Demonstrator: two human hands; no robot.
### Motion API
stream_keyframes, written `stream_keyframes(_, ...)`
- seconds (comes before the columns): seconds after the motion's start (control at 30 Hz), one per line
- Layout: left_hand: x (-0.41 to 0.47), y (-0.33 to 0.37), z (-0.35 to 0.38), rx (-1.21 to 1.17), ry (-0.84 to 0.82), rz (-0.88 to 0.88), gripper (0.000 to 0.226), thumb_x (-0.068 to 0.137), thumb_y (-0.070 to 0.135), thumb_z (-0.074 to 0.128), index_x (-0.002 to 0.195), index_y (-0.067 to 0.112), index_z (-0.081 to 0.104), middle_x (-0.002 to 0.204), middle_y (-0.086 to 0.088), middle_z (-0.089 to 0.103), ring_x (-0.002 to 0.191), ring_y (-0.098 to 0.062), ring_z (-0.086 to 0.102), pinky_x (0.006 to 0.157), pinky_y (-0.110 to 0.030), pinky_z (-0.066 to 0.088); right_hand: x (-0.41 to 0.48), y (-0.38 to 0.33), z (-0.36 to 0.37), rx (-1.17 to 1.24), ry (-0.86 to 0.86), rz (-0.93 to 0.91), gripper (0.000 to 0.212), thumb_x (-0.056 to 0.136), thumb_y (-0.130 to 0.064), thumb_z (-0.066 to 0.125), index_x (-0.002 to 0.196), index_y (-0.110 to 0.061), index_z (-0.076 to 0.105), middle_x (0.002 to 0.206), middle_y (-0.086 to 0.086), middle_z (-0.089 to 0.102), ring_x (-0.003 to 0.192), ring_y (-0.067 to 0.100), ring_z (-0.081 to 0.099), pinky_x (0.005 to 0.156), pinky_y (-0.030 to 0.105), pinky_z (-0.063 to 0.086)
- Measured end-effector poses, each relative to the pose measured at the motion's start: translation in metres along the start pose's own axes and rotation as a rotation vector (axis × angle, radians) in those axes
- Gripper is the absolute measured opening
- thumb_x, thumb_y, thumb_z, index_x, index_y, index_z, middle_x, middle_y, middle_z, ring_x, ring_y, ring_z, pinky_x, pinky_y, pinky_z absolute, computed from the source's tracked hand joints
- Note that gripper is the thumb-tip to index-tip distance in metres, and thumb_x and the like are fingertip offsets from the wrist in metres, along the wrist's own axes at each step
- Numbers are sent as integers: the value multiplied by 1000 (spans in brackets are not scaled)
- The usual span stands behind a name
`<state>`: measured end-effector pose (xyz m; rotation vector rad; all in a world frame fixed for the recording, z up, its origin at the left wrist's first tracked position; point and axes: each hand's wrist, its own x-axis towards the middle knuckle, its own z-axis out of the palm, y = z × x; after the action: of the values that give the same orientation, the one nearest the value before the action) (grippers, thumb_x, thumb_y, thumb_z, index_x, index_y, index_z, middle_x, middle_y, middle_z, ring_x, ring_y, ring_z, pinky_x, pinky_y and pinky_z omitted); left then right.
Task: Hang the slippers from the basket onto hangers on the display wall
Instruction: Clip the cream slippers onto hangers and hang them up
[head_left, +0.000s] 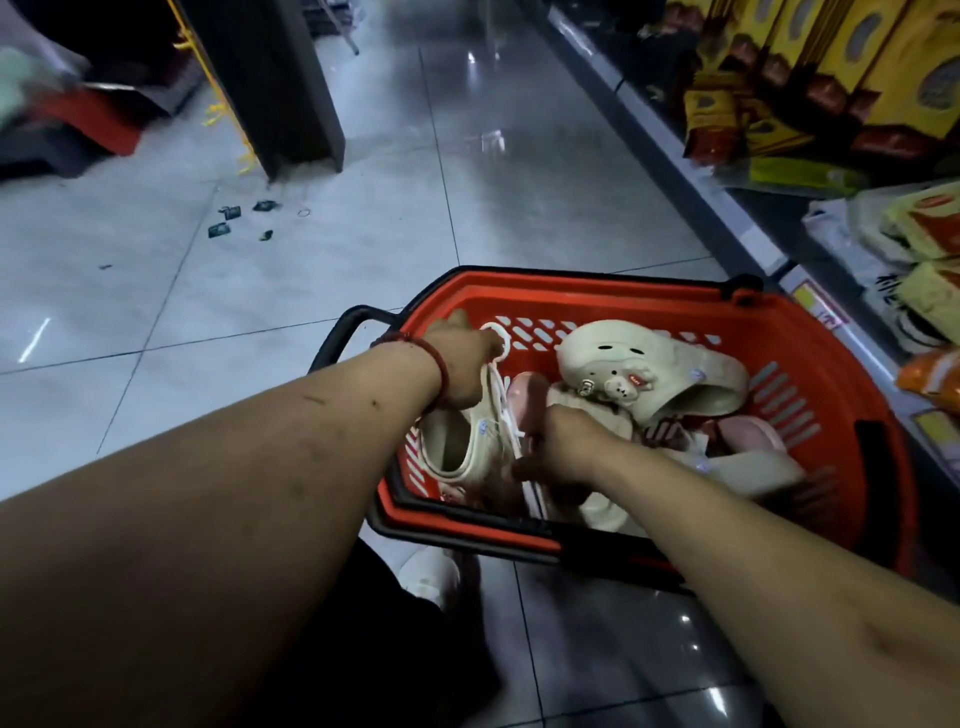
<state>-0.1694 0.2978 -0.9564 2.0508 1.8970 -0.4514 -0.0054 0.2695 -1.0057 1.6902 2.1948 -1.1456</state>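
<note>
A red shopping basket (810, 332) with black handles stands on the floor in front of me. Inside lie several slippers, cream and pink. A cream slipper with a bear charm (654, 371) rests on top at the middle. My left hand (462, 364), with a red cord on its wrist, grips the hook of a white hanger (501, 395) over the basket's left side. A cream slipper (457, 447) hangs from that hanger. My right hand (563, 449) is closed on the lower end of the hanger and on slippers beside it.
Shelves with yellow and red packaged goods (810, 93) run along the right. A dark shelf end (291, 88) with yellow hooks stands at the upper left. Small dark scraps (234, 218) lie on the glossy tiled floor. My white shoe (431, 571) shows below the basket.
</note>
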Motion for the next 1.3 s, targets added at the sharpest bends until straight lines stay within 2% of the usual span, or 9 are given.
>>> stream_keyframes(0.1, -3, -9, 0, 27, -39, -26, 71, 81, 18, 63, 143, 42, 40, 141, -12, 36, 131, -40, 38, 109, -47, 39, 2, 3, -3, 54, 96, 31, 39, 91, -22, 66, 127, -7, 64, 115, 14, 71, 106, 29, 66, 86, 29, 50)
stream_keyframes(0.2, -6, -7, -6, 10, -40, -20, 70, 79, 16, 72, 142, 32, 45, 137, -10, 42, 122, -34, 51, 99, -39, 48, -2, 10, -13, 197, 178, 43, 20, 95, -16, 60, 111, -11, 71, 93, 3, 64, 89, 28, 64, 74, 30, 50)
stream_keyframes(0.4, -16, -3, -8, 229, -32, 45, 63, 76, 45, 78, 132, 31, 54, 133, -10, 46, 123, -32, 45, 100, -39, 42, -14, 30, -20, 445, 202, 80, 26, 93, 3, 60, 76, -15, 68, 73, 10, 67, 58, 24, 63, 46, 26, 48)
stream_keyframes(0.57, -30, -10, -14, 110, 50, 18, 54, 77, 52, 74, 120, 21, 63, 117, -4, 66, 107, -27, 61, 92, -37, 52, -32, 35, -25, 581, 303, 67, 23, 88, 6, 68, 73, -12, 65, 84, 20, 71, 68, 33, 69, 62, 37, 57)
stream_keyframes(0.63, -37, -14, -18, 54, 94, -15, 53, 77, 57, 73, 114, 20, 65, 113, -5, 68, 104, -28, 61, 89, -37, 52, -39, 38, -29, 656, 350, 74, 27, 86, 10, 68, 71, -11, 63, 87, 24, 73, 80, 37, 74, 52, 29, 52)
stream_keyframes(0.87, -60, -15, -26, -91, 283, -213, 48, 86, 61, 58, 92, 13, 57, 108, -15, 65, 97, -34, 60, 82, -37, 51, -60, 43, -49, 813, 502, 106, 30, 89, 16, 49, 76, -9, 62, 71, 9, 66, 59, 19, 60, 37, 15, 37)
stream_keyframes(1.07, -80, -5, -26, -193, 335, -291, 44, 91, 49, 54, 110, 10, 59, 114, -18, 64, 102, -37, 60, 83, -37, 50, -82, 43, -58, 996, 518, 79, 15, 86, 12, 64, 88, -3, 65, 64, 6, 66, 49, 13, 57, 40, 17, 45)
stream_keyframes(1.17, -86, -4, -29, -272, 345, -331, 32, 91, 42, 54, 94, 11, 56, 101, -15, 62, 90, -34, 58, 72, -33, 45, -83, 50, -58, 1020, 442, 100, 18, 91, 10, 60, 87, -8, 64, 69, 8, 65, 54, 14, 54, 40, 20, 43)
stream_keyframes(1.3, -95, -6, -35, -393, 380, -396, 29, 87, 36, 53, 71, 12, 51, 85, -14, 61, 78, -35, 60, 66, -32, 45, -79, 58, -58, 1058, 464, 183, 23, 91, 8, 53, 87, -8, 69, 79, 16, 70, 61, 23, 55, 59, 36, 46)
